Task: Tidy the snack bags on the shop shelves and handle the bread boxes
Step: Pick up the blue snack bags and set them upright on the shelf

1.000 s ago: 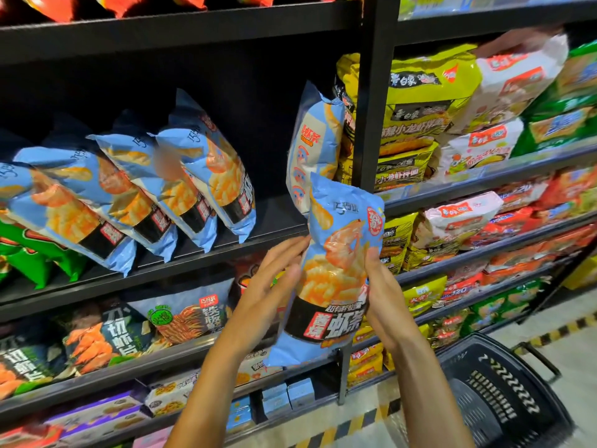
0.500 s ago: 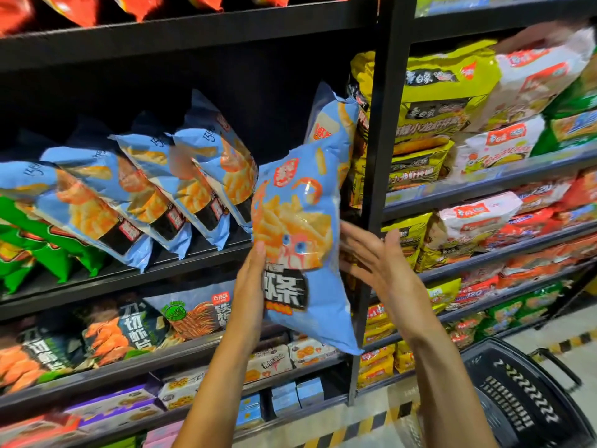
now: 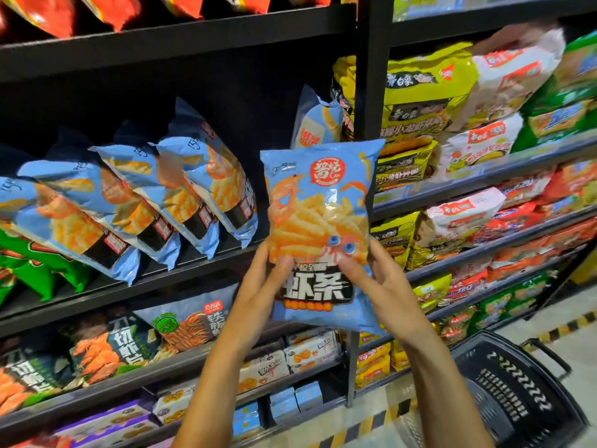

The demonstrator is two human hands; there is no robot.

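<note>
I hold a blue shrimp-stick snack bag (image 3: 319, 202) upright in front of the shelves, its printed face towards me. My left hand (image 3: 263, 286) grips its lower left edge with the thumb on the front. My right hand (image 3: 376, 279) grips the lower right side, thumb across the front. On the black shelf (image 3: 193, 266) to the left, a row of the same blue bags (image 3: 129, 202) leans to the left. One more blue bag (image 3: 315, 121) stands by the black upright post (image 3: 371, 66). Small boxes (image 3: 310, 349) lie on a lower shelf.
Yellow, white and green noodle packs (image 3: 452, 101) fill the shelves on the right. Red bags (image 3: 113, 8) hang over the top shelf. Dark and green snack bags (image 3: 106, 344) sit on the shelf below. A black shopping basket (image 3: 517, 392) stands on the floor at lower right.
The bag has turned from tilted to upright and facing me. My right hand, open beside it half a second ago, has closed on its lower right side; the left hand keeps its hold.
</note>
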